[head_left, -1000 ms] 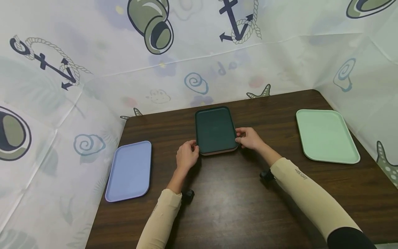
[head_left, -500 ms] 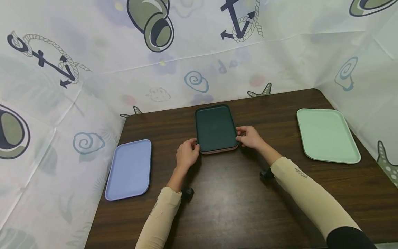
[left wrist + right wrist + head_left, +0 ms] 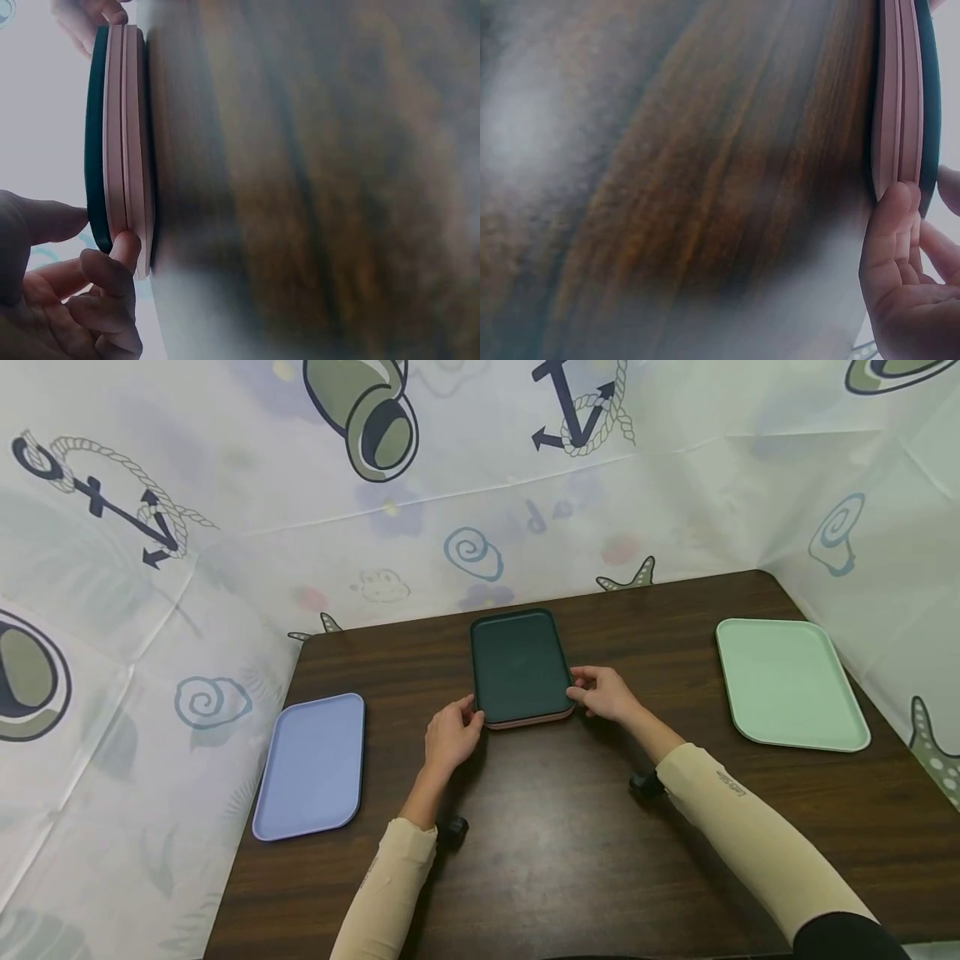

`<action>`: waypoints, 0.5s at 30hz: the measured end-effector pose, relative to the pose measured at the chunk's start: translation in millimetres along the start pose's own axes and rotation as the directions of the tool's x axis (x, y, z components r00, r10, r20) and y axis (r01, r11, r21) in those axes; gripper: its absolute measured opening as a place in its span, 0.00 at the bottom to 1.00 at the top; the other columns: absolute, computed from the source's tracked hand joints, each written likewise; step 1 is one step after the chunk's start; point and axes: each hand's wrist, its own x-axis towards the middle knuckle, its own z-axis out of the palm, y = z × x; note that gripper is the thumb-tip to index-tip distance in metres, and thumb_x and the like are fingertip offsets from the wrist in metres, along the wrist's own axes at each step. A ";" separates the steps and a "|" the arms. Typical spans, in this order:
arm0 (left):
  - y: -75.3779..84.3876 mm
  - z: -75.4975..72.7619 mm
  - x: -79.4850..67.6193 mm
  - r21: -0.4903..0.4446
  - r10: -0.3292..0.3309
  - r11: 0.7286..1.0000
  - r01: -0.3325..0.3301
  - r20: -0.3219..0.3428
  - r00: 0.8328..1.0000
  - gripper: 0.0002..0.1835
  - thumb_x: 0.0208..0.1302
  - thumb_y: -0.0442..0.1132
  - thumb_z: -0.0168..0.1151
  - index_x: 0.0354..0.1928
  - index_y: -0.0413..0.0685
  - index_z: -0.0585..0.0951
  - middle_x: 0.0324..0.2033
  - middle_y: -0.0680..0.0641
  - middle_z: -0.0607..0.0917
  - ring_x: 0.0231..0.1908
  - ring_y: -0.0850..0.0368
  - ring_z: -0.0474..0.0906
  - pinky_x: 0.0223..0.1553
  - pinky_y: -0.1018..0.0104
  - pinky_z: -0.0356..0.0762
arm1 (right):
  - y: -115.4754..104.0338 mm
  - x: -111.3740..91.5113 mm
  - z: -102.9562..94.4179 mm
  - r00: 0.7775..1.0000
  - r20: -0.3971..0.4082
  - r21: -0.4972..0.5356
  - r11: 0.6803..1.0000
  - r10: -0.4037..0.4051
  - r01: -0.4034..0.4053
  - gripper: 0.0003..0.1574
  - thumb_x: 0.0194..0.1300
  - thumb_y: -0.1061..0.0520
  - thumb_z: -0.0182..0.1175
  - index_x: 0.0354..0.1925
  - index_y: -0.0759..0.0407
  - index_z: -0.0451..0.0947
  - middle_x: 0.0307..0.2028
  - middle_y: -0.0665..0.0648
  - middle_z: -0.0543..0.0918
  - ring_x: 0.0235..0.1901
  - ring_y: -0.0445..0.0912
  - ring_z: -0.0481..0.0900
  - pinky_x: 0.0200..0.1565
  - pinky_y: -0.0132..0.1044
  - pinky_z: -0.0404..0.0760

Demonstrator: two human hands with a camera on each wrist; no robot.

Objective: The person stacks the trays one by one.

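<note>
A dark green tray (image 3: 521, 664) tops a small stack at the back middle of the table. Pink trays (image 3: 116, 135) lie directly beneath it, their rims showing as layered edges in both wrist views. My left hand (image 3: 452, 732) holds the near left corner, thumb on the green rim and a curled finger against the pink edges. On the opposite side, my right hand (image 3: 606, 695) grips the near right corner in the same way, with one fingertip (image 3: 896, 199) on the pink rims. The dark line under the stack is in shadow.
A blue-violet tray (image 3: 311, 768) lies at the table's left edge. At the right lies a light green tray (image 3: 791, 685). The dark wooden table (image 3: 555, 852) meets a printed cloth (image 3: 480, 485) hanging behind and along both sides.
Both hands stay at the stack's near corners with almost no movement. The whole head view has shifted slightly, so everything sits a little higher in it.
</note>
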 end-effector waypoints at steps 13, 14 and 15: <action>5.5 -10.1 -20.6 0.050 -0.021 0.999 0.017 0.089 0.996 0.23 0.67 0.48 0.61 0.61 0.48 0.80 0.32 0.54 0.85 0.21 0.58 0.70 0.21 0.62 0.66 | 13.6 -28.9 -18.1 0.998 0.063 0.018 0.999 -0.029 0.028 0.29 0.72 0.57 0.56 0.65 0.70 0.68 0.47 0.66 0.75 0.39 0.57 0.80 0.33 0.43 0.82; 6.6 -10.9 -22.2 0.063 -0.026 0.998 0.020 0.101 0.995 0.22 0.67 0.48 0.61 0.60 0.48 0.80 0.32 0.53 0.85 0.21 0.58 0.71 0.21 0.61 0.66 | 14.6 -32.7 -21.9 0.998 0.064 0.023 0.999 -0.030 0.028 0.29 0.72 0.57 0.56 0.65 0.71 0.67 0.48 0.67 0.75 0.40 0.58 0.80 0.34 0.44 0.83; 8.1 -12.0 -24.0 0.077 -0.033 0.997 0.024 0.112 0.993 0.22 0.67 0.49 0.61 0.59 0.49 0.81 0.33 0.54 0.86 0.21 0.58 0.72 0.22 0.61 0.68 | 15.6 -36.5 -25.7 0.998 0.061 0.022 0.999 -0.030 0.029 0.29 0.72 0.56 0.56 0.65 0.71 0.67 0.48 0.67 0.75 0.41 0.59 0.80 0.34 0.44 0.83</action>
